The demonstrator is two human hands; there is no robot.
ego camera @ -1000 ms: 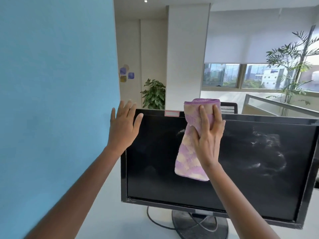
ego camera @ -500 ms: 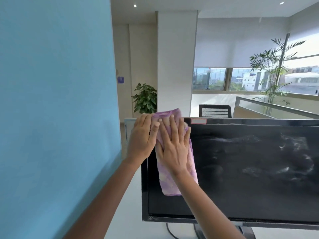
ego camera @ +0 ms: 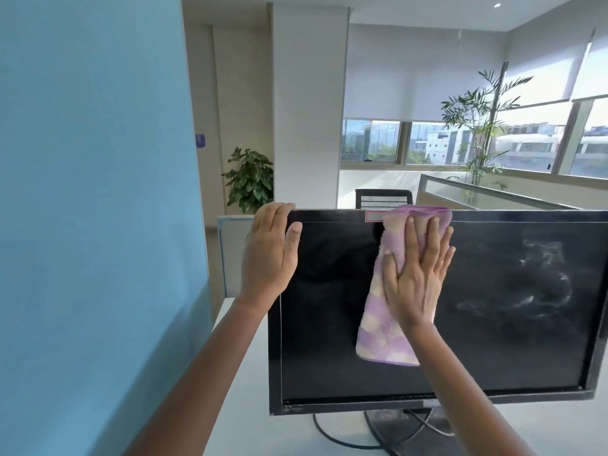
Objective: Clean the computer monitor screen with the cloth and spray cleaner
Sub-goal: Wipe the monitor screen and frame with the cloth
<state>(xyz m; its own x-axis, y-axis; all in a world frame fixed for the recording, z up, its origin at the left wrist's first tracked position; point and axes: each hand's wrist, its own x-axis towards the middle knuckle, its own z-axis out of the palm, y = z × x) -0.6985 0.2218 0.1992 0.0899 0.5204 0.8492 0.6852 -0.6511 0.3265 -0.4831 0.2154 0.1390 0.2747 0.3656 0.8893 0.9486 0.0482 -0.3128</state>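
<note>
A black computer monitor (ego camera: 329, 340) stands in front of me on a white desk, its dark screen streaked with whitish smears on the right half (ego camera: 533, 284). My right hand (ego camera: 416, 274) lies flat with fingers spread, pressing a folded purple and cream cloth (ego camera: 381, 337) against the upper middle of the screen. The cloth's top folds over the monitor's upper edge. My left hand (ego camera: 268, 255) grips the monitor's top left corner, fingers over the top edge and thumb on the front bezel. No spray cleaner is in view.
A blue partition wall (ego camera: 92, 225) rises close on the left. The monitor's round stand and cables (ego camera: 394, 429) rest on the white desk (ego camera: 237, 406). Behind are a white pillar (ego camera: 307, 103), potted plants (ego camera: 250, 179), a black chair (ego camera: 383, 199) and windows.
My right hand has slid the cloth rightward from the top left corner to the upper middle of the screen. The left hand stays on the top left corner.
</note>
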